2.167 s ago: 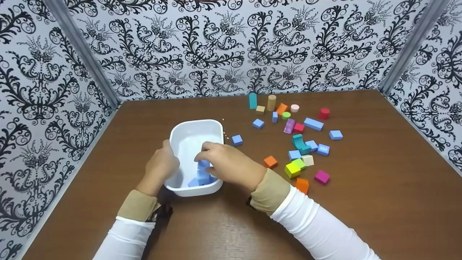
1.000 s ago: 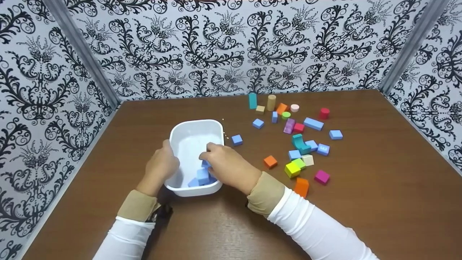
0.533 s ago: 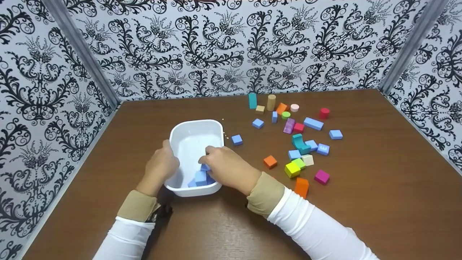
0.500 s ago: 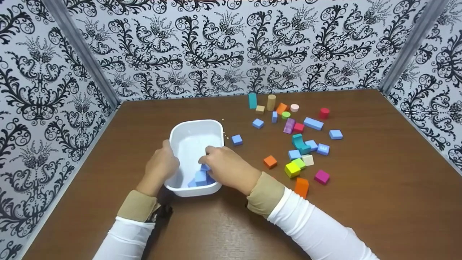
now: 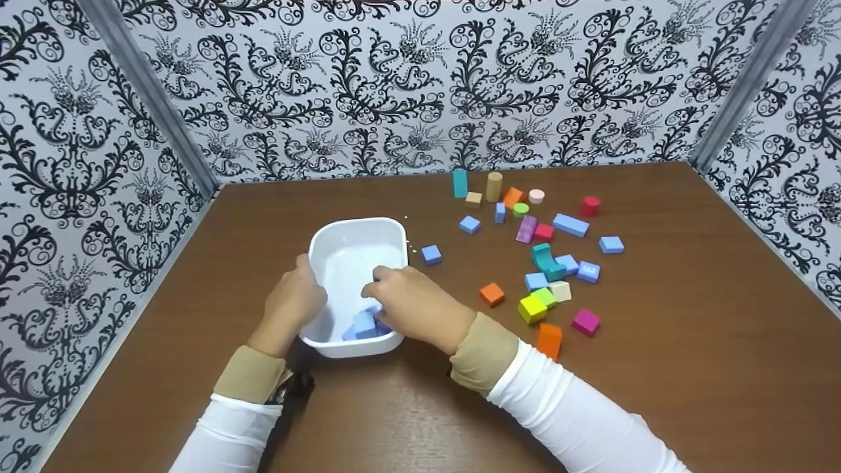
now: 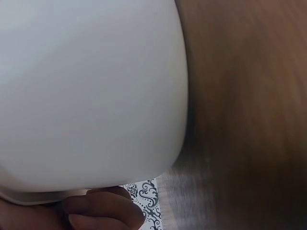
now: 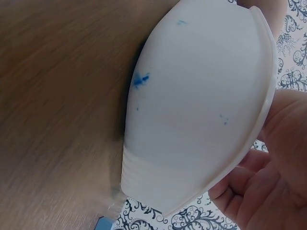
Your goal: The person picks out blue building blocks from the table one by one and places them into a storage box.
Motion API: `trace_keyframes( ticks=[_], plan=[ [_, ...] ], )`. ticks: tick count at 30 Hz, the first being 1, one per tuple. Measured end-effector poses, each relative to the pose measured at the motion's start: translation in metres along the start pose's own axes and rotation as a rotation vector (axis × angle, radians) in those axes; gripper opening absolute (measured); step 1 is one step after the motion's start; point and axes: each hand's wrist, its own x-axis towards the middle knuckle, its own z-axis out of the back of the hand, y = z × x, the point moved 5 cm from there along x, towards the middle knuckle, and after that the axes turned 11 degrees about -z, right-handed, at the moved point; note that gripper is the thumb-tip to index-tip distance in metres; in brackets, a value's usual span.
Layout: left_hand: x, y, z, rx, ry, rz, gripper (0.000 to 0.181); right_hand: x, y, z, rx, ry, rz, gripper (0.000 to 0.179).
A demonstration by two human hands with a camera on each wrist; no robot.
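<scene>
A white plastic tub [image 5: 351, 256] stands on the table. My left hand [image 5: 295, 297] grips its left rim, and fingers [image 6: 103, 208] curl at the rim in the left wrist view. From the right side, my right hand [image 5: 414, 299] reaches over the rim into the tub. Its curled fingers pinch a blue block [image 5: 373, 309], partly hidden by the hand. Beside it in the near end of the tub lie several other blue blocks, among them a cube-like block [image 5: 364, 325]. In the right wrist view the tub's wall [image 7: 201, 96] hides the blocks from sight.
Several coloured blocks are scattered right of the tub, including a blue block [image 5: 431, 255], an orange block [image 5: 492, 294], a yellow cube [image 5: 533, 309], a teal arch [image 5: 546, 263] and a red cylinder [image 5: 590, 206]. A patterned wall [image 5: 420, 85] rises behind the table.
The right hand has shifted slightly right and down inside the tub. The blue block at its fingers has sunk lower, and the cube-like block has slid slightly left. The left hand stays put.
</scene>
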Motion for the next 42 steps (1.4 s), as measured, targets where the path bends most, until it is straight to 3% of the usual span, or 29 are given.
trace_keyframes(
  ticks=[10,16,20,27,32,35,42],
  plan=[
    [0.0,0.0,-0.001,-0.006,0.002,0.011,0.064,-0.002,0.0,0.013,0.077,0.003,0.006,0.029],
    [0.001,0.001,0.0,-0.012,0.006,0.009,0.064,-0.001,-0.014,0.029,0.119,-0.036,-0.005,0.027],
    [0.001,0.0,0.0,-0.021,0.006,0.001,0.063,-0.003,-0.039,0.044,0.099,-0.029,-0.092,0.03],
    [0.001,0.0,-0.002,-0.013,0.016,0.006,0.064,-0.016,-0.099,0.06,0.057,0.143,-0.329,0.036],
    [0.0,-0.001,-0.001,-0.019,0.018,0.013,0.063,-0.03,-0.137,0.074,0.097,0.114,-0.432,0.034],
    [0.0,-0.001,-0.001,-0.022,0.026,0.022,0.063,-0.04,-0.16,0.079,0.068,0.093,-0.493,0.034],
    [0.0,0.001,-0.001,-0.025,0.047,0.037,0.066,-0.067,-0.2,0.07,-0.046,0.162,-0.609,0.009]
  ],
)
